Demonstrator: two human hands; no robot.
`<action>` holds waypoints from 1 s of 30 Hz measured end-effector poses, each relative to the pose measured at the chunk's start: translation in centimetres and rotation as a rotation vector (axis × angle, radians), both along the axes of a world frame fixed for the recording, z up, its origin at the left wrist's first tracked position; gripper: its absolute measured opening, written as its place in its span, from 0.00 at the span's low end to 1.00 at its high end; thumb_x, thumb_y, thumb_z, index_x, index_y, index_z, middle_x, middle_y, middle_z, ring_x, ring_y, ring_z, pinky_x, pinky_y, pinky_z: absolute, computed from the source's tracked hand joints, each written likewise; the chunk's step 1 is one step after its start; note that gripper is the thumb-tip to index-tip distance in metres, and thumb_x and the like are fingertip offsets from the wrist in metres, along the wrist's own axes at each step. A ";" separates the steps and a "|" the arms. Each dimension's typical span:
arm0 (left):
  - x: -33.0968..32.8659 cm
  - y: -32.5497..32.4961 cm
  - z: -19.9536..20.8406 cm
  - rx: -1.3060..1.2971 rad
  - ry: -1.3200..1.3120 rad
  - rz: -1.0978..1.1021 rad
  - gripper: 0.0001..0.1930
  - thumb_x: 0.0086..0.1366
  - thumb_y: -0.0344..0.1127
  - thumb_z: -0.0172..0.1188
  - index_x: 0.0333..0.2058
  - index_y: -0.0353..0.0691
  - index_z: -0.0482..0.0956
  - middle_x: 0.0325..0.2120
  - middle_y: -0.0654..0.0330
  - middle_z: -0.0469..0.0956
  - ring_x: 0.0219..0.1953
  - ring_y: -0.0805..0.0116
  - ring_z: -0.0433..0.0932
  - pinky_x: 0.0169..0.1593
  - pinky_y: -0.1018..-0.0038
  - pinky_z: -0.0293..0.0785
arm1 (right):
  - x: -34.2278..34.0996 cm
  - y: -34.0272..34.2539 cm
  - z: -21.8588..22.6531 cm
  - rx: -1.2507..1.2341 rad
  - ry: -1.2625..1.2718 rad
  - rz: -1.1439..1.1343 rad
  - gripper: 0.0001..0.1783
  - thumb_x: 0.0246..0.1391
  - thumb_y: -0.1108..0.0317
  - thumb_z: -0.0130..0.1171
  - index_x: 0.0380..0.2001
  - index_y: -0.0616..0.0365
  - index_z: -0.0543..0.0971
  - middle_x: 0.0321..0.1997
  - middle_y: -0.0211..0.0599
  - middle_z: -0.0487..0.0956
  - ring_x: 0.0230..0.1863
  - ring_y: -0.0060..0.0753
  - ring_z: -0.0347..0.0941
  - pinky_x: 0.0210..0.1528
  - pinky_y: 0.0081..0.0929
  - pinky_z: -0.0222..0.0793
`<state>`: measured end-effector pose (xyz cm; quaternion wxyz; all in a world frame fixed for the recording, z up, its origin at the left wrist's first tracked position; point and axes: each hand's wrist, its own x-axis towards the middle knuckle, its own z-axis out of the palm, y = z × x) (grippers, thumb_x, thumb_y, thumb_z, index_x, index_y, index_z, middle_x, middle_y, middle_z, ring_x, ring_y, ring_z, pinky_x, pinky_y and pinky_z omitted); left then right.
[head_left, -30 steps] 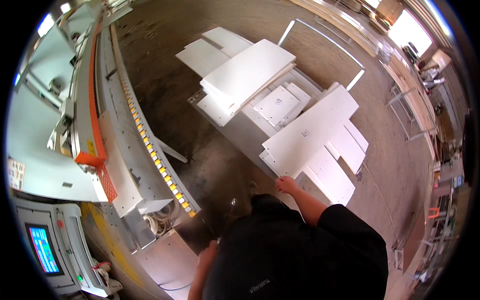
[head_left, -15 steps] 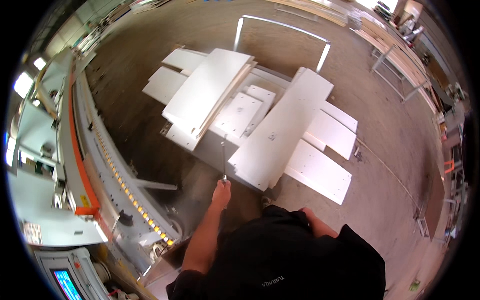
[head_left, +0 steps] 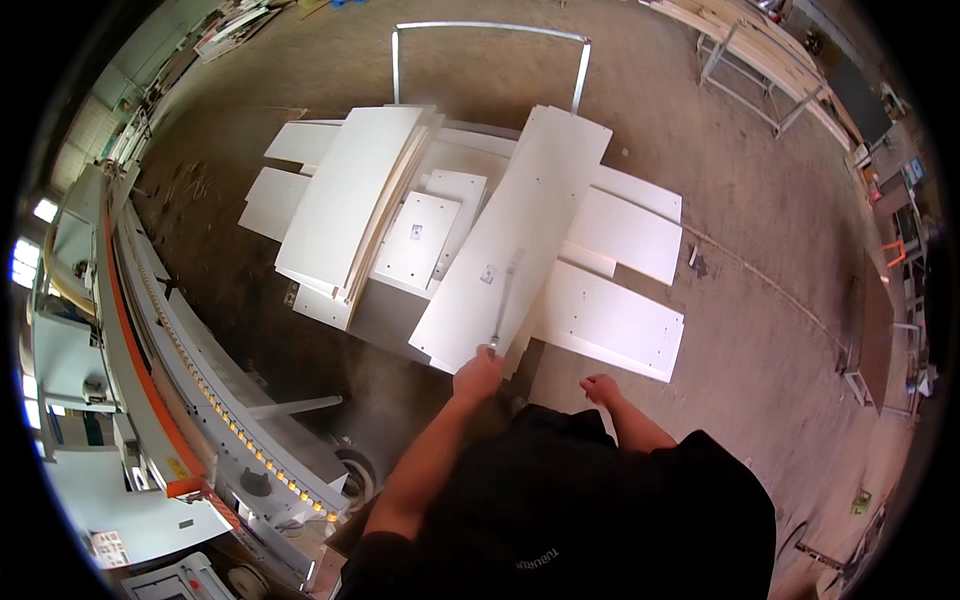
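Note:
My left hand (head_left: 478, 376) is closed round the grip of a long, thin metal-tubed tool (head_left: 496, 342). Motion smears its far end, which overlaps the near part of a long white panel (head_left: 541, 211). To the right, my right hand (head_left: 598, 388) hangs apart from the panels, fingers curled in and nothing visible in it. The long panel lies slantwise on top of a stack. Left of it are a small white drilled panel (head_left: 416, 238) and a pile of wide white panels (head_left: 352, 200). A white panel with holes (head_left: 612, 318) juts out at the right.
A metal hoop-shaped handle (head_left: 490, 27) rises behind the stacks. Along the left runs a long machine with an orange stripe (head_left: 150, 400) and a row of yellow pieces (head_left: 240, 434). A metal-framed table (head_left: 765, 65) with boards stands far right. A brown board (head_left: 872, 335) leans at the right.
My left hand has moved right with the tool, from beside the stack to the long panel's near end. My right hand has come out from beside my body. The whole view has shifted.

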<state>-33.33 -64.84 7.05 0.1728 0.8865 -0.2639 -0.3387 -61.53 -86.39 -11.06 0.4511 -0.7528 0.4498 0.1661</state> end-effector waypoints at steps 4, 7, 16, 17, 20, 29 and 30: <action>-1.2 5.0 -5.1 0.156 -0.003 -0.156 0.23 0.73 0.53 0.47 0.51 0.38 0.72 0.43 0.41 0.84 0.48 0.38 0.82 0.51 0.46 0.76 | -0.9 1.4 -1.5 0.223 -0.008 -0.056 0.22 0.59 0.48 0.58 0.37 0.55 0.88 0.31 0.44 0.86 0.34 0.44 0.84 0.41 0.41 0.78; -3.0 7.7 -4.4 0.252 -0.001 -0.237 0.23 0.73 0.53 0.48 0.51 0.38 0.73 0.44 0.41 0.84 0.48 0.39 0.82 0.52 0.47 0.76 | -2.7 1.4 -3.7 0.022 0.074 0.259 0.21 0.57 0.48 0.61 0.38 0.54 0.88 0.34 0.43 0.87 0.36 0.43 0.84 0.42 0.41 0.79; -8.7 24.8 0.3 0.469 0.180 -0.178 0.21 0.72 0.53 0.53 0.51 0.42 0.74 0.43 0.44 0.84 0.48 0.42 0.82 0.49 0.51 0.76 | -1.4 0.4 -4.0 0.129 0.123 0.230 0.24 0.56 0.40 0.61 0.34 0.47 0.91 0.30 0.39 0.87 0.35 0.41 0.83 0.45 0.38 0.78; -9.0 27.2 0.0 0.416 0.179 -0.149 0.21 0.72 0.53 0.53 0.51 0.42 0.74 0.43 0.44 0.84 0.48 0.41 0.82 0.50 0.51 0.76 | -1.1 0.1 -4.0 0.130 0.122 0.208 0.24 0.56 0.39 0.60 0.33 0.47 0.91 0.30 0.39 0.86 0.34 0.40 0.83 0.44 0.37 0.78; -10.0 28.5 -0.7 0.356 0.178 0.017 0.20 0.73 0.53 0.51 0.49 0.42 0.74 0.43 0.43 0.84 0.47 0.40 0.82 0.49 0.50 0.76 | 0.6 -0.5 -3.2 0.117 0.106 0.200 0.26 0.57 0.38 0.57 0.33 0.47 0.91 0.28 0.39 0.86 0.33 0.39 0.83 0.44 0.37 0.78; -8.5 21.7 -6.5 0.092 0.155 0.010 0.23 0.73 0.55 0.49 0.56 0.45 0.69 0.44 0.43 0.83 0.49 0.39 0.81 0.52 0.50 0.75 | 8.0 -1.0 -0.3 0.235 0.047 0.128 0.21 0.59 0.49 0.61 0.39 0.57 0.87 0.28 0.39 0.85 0.27 0.32 0.80 0.33 0.33 0.77; -7.2 21.4 -7.6 0.193 0.166 0.024 0.24 0.72 0.55 0.49 0.57 0.45 0.69 0.44 0.42 0.83 0.50 0.38 0.81 0.53 0.50 0.75 | 9.3 -0.9 -0.2 0.252 0.041 0.130 0.20 0.59 0.50 0.61 0.39 0.57 0.86 0.28 0.39 0.85 0.26 0.31 0.80 0.31 0.33 0.77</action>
